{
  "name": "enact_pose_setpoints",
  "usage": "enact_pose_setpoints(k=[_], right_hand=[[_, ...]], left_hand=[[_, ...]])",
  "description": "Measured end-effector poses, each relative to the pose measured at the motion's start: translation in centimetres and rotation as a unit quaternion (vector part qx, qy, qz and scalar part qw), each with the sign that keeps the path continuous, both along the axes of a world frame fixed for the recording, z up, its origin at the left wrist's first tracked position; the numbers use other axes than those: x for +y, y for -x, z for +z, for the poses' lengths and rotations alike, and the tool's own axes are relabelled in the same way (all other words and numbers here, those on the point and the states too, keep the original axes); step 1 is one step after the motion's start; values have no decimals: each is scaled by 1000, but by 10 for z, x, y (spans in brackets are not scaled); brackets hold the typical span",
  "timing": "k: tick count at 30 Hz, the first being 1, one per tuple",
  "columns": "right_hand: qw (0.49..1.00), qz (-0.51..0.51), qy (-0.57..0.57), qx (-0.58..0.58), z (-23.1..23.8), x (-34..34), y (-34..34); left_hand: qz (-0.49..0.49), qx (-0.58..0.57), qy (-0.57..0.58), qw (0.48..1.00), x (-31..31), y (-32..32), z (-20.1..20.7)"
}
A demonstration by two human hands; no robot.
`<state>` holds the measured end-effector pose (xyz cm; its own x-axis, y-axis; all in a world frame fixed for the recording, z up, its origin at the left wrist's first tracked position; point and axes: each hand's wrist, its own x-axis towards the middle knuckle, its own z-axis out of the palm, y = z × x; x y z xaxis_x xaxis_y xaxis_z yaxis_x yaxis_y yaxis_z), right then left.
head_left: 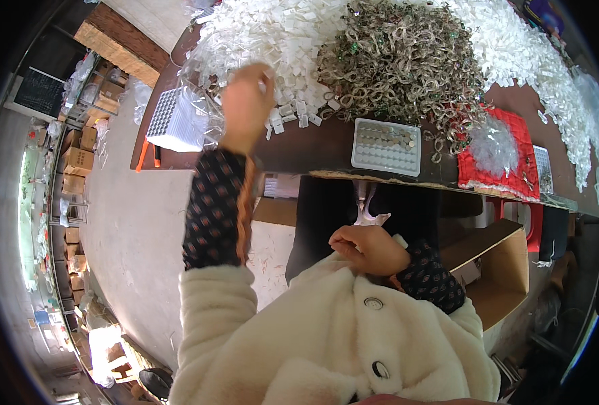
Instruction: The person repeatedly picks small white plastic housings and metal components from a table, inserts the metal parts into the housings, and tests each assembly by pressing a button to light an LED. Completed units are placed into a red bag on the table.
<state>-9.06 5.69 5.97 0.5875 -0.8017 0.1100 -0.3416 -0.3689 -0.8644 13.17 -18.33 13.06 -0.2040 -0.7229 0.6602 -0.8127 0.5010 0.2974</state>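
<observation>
Hands apart: the right hand [370, 250] rests curled against the cream coat [326, 317], nearer than the white tray [386, 147], perhaps just parked out of the way; whether it grips anything I cannot tell. Left of the tray and beyond it, the left hand [247, 101] is bent and blurred over the small white pieces [282, 64], its grip unclear.

On the bench [313, 145], the tray sits by the near edge, likely for easy reach, its pockets keeping dull round discs separated. Left of it stands a stack of gridded trays [178, 120], presumably piled to save room. Right of it, a red cloth [526, 158] lies under a clear plastic bundle [493, 150], perhaps keeping it gathered. Behind the tray, metallic loops [401, 61] form their own heap, seemingly kept mostly separate from the white pieces.
</observation>
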Motion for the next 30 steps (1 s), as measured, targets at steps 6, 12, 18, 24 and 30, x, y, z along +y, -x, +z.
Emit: enact_pose_setpoints(k=[6,12,18,24,30], right_hand=[[998,-38,-19,-37,-7,-9,9],[997,-54,15,-47,-2,-17,14],[934,-305,-85,-165,19,-32,6],[913,-315,-102,-239,22,-37,25],[914,-315,-68,-246,16,-24,54]], left_hand=[[115,-127,-195,966,56,36,-71],[144,-86,-207,964,45,37,-89],[-129,120,-92,980,106,49,-65],[-284,145,-150,936,165,82,-57],[-327,496,-522,611,174,101,-61]])
